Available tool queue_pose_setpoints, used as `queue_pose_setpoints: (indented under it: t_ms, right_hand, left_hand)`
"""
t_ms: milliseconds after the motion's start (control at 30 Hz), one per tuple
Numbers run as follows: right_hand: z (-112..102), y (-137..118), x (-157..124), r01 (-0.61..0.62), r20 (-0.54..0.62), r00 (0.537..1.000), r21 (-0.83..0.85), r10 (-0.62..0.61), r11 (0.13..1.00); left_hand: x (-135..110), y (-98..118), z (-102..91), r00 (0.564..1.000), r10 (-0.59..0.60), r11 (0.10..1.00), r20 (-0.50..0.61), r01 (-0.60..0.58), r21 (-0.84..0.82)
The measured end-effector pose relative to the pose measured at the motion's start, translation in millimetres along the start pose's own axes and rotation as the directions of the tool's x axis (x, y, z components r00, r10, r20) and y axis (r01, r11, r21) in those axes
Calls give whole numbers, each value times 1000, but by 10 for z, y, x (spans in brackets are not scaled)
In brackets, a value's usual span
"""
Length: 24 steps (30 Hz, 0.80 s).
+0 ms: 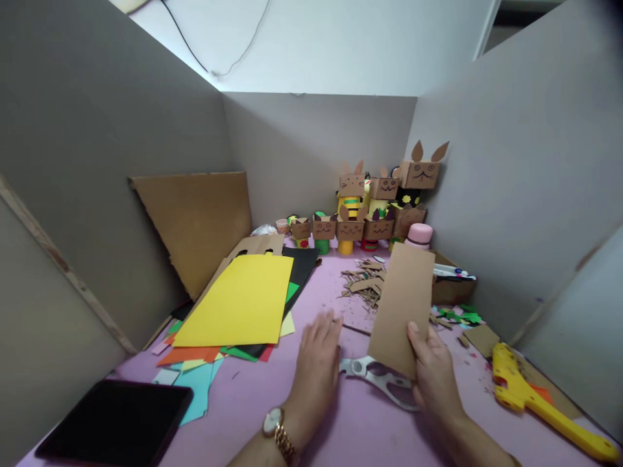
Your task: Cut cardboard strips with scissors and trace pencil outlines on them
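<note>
My right hand (432, 373) grips the lower edge of a tall strip of brown cardboard (402, 305) and holds it upright over the pink table (350, 428). My left hand (318, 363), with a gold watch on the wrist, lies with fingers stretched out on the table, right beside the handles of a pair of grey scissors (377, 376). The scissors lie flat between my two hands, partly behind the cardboard strip.
A yellow sheet (238, 301) tops a stack of coloured paper at left. Cardboard scraps (365, 282) lie behind the strip. Cardboard animal figures (379, 207) line the back. A yellow glue gun (530, 395) lies at right, a black tablet (117, 421) at front left. Grey panels enclose the table.
</note>
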State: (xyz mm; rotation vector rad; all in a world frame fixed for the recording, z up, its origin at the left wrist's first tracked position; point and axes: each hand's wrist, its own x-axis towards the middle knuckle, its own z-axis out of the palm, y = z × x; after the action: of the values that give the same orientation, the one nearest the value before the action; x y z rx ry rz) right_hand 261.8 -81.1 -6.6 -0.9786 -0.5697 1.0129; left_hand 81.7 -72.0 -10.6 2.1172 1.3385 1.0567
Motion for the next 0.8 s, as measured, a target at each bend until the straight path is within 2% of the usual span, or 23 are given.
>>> queue_pose_setpoints:
  t_ms: [67,133,233,400,533,667,800]
  right_hand:
    - [2,34,-41,-27,39,999,-33,29,999]
    - [0,63,-71,-49,67,996,-64,53,997]
    - [-8,96,-93,-65,127,989,-103,78,993]
    - [-10,128,-138,-45,191,978,-188,81,981]
    - [0,127,-191,-52,239,966,-189,98,981]
    - [11,134,-223,-57,279,954,-196,112,979]
    - [43,148,-279,-89,394,902,-236,179,968]
  left_hand:
    - [54,-49,-24,998,26,975,-64,-12,220]
    - [89,-51,-67,996,47,899,-71,-11,438]
    - [121,-17,-172,999,30,843,-12,-19,538]
    - [157,-35,-324,998,-24,852,51,-6,524]
    - [153,-84,-345,999,-44,896,31,26,443]
    - [147,-141,-328,995,-54,959,-84,75,274]
    - [193,-203,-321,959,-104,994,-262,105,-7]
